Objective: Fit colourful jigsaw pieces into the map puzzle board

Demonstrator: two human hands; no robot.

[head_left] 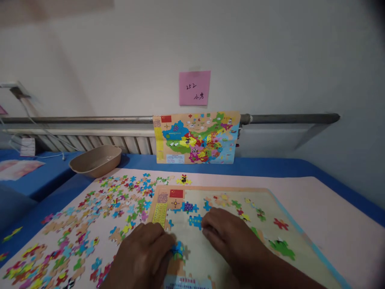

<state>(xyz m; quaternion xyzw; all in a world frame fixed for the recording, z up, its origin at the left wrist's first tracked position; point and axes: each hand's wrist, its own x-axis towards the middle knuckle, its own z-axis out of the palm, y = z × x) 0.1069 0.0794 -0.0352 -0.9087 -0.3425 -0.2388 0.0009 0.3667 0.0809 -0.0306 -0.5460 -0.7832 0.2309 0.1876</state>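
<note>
A jigsaw board [240,186] with a peach and light-blue border lies in front of me, partly filled in at its left side. My left hand [142,251] is closed over the board's left part, its fingertips at a blue and green puzzle piece [178,249] that casts a shadow to its right. Near the board's middle, my right hand [230,237] has its fingers curled together at the right end of a short strip of blue puzzle pieces [195,221]. Its fingertips are partly hidden. Above the strip sits a blue piece with purple grapes [188,207].
Many loose puzzle pieces [111,196] cover the pink sheet to the left. Others, such as a green piece [282,248] and a red piece [280,224], lie on the board's right. A picture map [197,138] leans against the pipe behind, beside a tan basin [96,160].
</note>
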